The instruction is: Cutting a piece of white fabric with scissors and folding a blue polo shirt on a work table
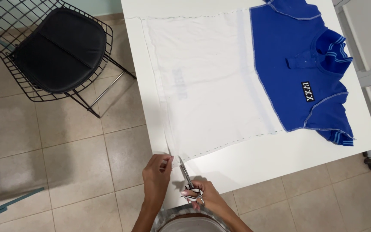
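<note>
Clearly the shirt (220, 81) is soft, light and limp, spread flat on the surface (258, 159); its hem corner is pinched by the left hand (156, 172); scissors (186, 174) are gripped in the right hand (202, 195).

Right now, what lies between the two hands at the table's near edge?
In the head view, the scissors' blades and the shirt's hem corner lie between the left hand and right hand.

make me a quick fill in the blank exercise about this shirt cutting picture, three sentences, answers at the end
1. The right hand holds a pair of ____ at the hem of the shirt.
2. The left hand pinches the shirt's ____ lower part, not its blue top.
3. The black wire chair stands on the tiled ____ beside the white table.

Missing words: scissors; white; floor
</note>
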